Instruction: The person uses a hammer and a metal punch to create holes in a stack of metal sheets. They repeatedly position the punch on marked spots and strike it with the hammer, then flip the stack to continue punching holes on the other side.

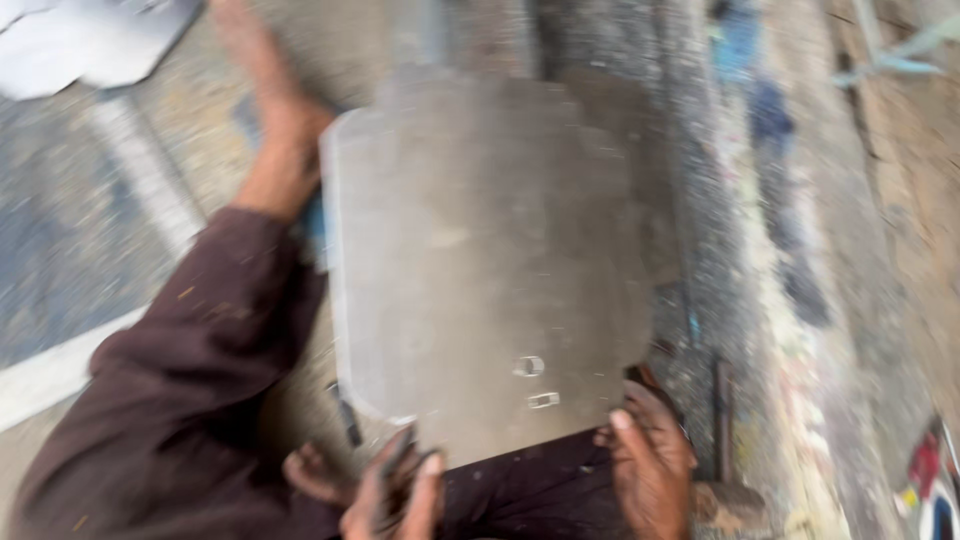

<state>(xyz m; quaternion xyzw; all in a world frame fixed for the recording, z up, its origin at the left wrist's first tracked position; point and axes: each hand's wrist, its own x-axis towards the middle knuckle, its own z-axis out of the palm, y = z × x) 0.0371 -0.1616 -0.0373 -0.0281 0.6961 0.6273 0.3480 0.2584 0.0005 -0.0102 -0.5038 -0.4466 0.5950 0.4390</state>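
A grey metal sheet (480, 260) with rounded corners and two small slots near its lower edge fills the middle of the blurred head view. My left hand (395, 495) pinches its bottom edge at the lower left. My right hand (650, 465) grips its lower right corner. A limb in dark maroon cloth (190, 370), seemingly my leg, runs from the bottom left up along the sheet's left side and ends in a bare foot (275, 120).
Another pale metal sheet (85, 40) lies at the top left on rough ground with a white stripe (150, 180). A dark hammer-like tool (722, 440) lies right of my right hand. A coloured object (935, 490) shows at the bottom right corner.
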